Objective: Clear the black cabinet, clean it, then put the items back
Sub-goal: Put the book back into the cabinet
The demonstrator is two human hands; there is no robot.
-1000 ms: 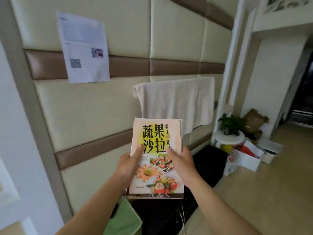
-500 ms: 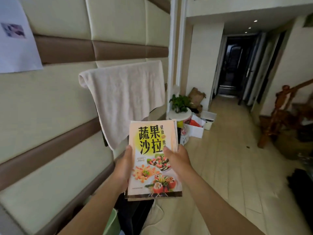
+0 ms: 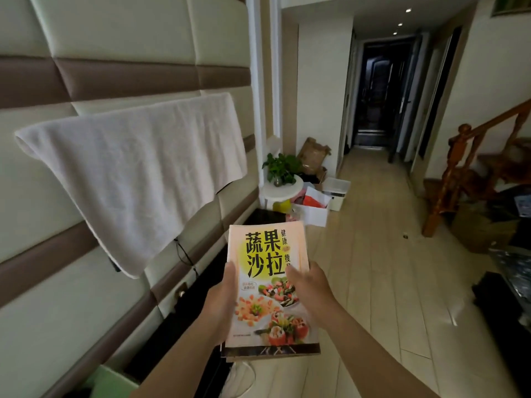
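I hold a small stack of books (image 3: 268, 254) in front of me; the top one is a salad cookbook with a yellow circle and food photos. My left hand (image 3: 222, 300) grips the stack's left edge with the thumb on the cover. My right hand (image 3: 309, 285) holds the right edge, thumb across the cover. The low black cabinet (image 3: 201, 282) runs along the padded wall below and to the left of the books; its top is largely hidden by my arms and the books.
A white towel (image 3: 138, 173) hangs over something on the wall to the left. At the cabinet's far end stand a round white table with a plant (image 3: 280, 168), open boxes (image 3: 313, 208) and a white bin. Tiled floor leads to a dark hallway; a wooden stair rail (image 3: 465, 168) is right.
My view has swung right, away from the wall toward the hallway. The book stack stays gripped in both hands and has shifted slightly rightward, out over the floor.
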